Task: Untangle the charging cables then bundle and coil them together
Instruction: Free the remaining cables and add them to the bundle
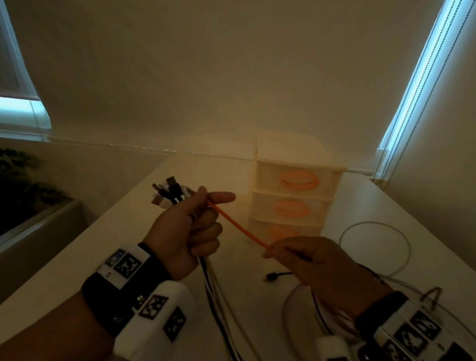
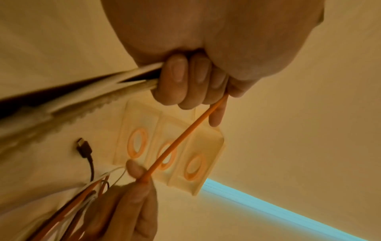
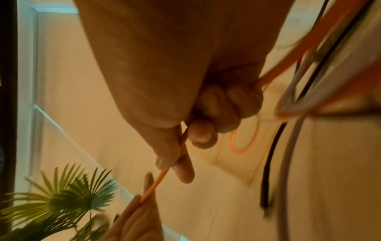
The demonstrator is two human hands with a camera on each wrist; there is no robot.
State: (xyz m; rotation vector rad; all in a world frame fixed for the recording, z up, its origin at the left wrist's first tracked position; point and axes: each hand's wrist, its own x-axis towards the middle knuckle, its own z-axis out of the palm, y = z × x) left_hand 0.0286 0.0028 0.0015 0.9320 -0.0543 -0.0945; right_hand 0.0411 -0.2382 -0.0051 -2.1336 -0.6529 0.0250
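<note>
Your left hand (image 1: pixel 181 233) is clenching the cable bundle (image 1: pixel 169 193) | right hand (image 1: pixel 307 259) at 3 o'clock is pinching one orange cable (image 1: pixel 239 228) | three-drawer unit (image 1: pixel 294 194) is crowding the bench (image 1: pixel 116 243) at 12.

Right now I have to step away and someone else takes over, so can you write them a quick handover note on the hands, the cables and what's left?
Left hand: grips a bundle of black and white cables, plug ends gathered above the fist.
Right hand: pinches the thin orange cable, stretched taut between both hands.
On the white table: a loose white cable loop and a black plug end.
Done: plug ends gathered.
Left: free the orange cable, add the loose ones, coil all together.
</note>
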